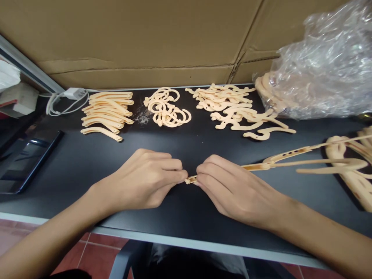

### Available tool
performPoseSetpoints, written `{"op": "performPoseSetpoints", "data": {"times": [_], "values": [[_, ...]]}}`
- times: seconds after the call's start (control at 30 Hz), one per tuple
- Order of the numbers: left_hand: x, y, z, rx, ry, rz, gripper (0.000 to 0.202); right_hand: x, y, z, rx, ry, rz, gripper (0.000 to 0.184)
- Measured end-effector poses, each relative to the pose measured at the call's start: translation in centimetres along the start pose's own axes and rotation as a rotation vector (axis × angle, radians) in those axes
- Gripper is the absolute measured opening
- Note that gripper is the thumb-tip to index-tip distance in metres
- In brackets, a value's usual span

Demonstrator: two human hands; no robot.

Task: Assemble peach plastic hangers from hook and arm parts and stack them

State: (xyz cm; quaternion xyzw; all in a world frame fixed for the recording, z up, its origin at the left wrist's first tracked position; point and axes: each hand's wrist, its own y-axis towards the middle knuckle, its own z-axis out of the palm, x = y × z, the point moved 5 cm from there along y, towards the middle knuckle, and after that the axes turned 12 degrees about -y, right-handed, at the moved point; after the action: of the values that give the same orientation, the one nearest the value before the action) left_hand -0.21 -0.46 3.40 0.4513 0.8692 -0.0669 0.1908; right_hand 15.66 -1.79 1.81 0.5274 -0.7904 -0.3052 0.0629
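Near the front middle of the table, my right hand (232,188) is closed round a slim beige plastic hanger part (192,179) with slots along it. Its left end pokes out past my fingertips, and a jointed length (257,167) of the same beige plastic emerges beyond the knuckles to the right. My left hand (148,178) is pinched shut at the left end of that part, fingertips against it; the thumb is mostly hidden. Further right, thin hooked and straight beige pieces (331,166) overlap the joined length.
Behind my hands lie piles of curved arms (107,112), ring-like hooks (168,108) and wavy pieces (232,104). A clear plastic bag (322,69) stands back right, more beige parts (354,178) right. A phone (29,162) and white cable (66,102) lie left. Cardboard (139,38) walls the back.
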Motion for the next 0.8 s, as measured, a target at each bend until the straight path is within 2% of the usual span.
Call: {"op": "performPoseSetpoints", "data": {"times": [0.27, 0.5, 0.8], "values": [[-0.3, 0.0, 0.0, 0.007, 0.001, 0.008, 0.023, 0.2, 0.6, -0.7, -0.061, -0.006, -0.054, 0.025], [-0.7, 0.0, 0.1, 0.002, 0.017, 0.024, 0.022, 0.1, 0.7, -1.0, 0.002, 0.041, -0.117, 0.033], [-1.3, 0.1, 0.2, -0.102, 0.16, 0.033, 0.021, 0.2, 0.6, -0.9, -0.015, -0.017, -0.129, 0.027]]}}
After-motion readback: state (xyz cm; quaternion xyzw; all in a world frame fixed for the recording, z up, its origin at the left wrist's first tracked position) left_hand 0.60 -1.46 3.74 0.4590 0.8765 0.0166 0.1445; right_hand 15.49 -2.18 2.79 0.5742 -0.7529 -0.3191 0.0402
